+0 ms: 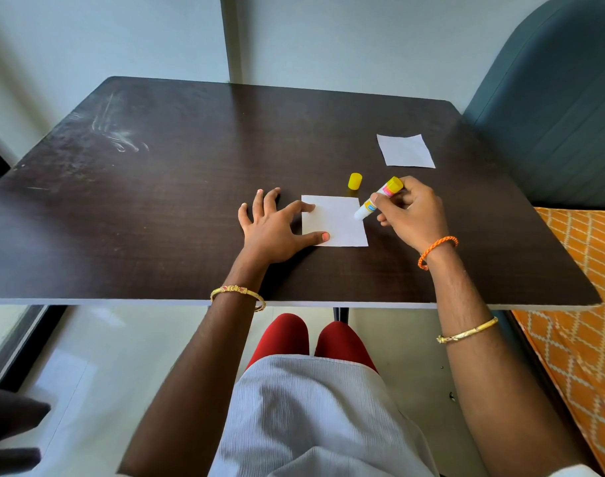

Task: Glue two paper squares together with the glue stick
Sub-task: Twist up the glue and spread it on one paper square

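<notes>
Glue stick [380, 197], uncapped, white tip touching near paper square [333, 222].

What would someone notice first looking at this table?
The right hand pressing an uncapped glue stick onto the right edge of a white paper square, which the left hand pins flat. Just beyond stands the yellow cap, with a second paper square farther right.

On the table [156, 218], the cap [354, 181] lies between two paper squares [334, 220].
</notes>
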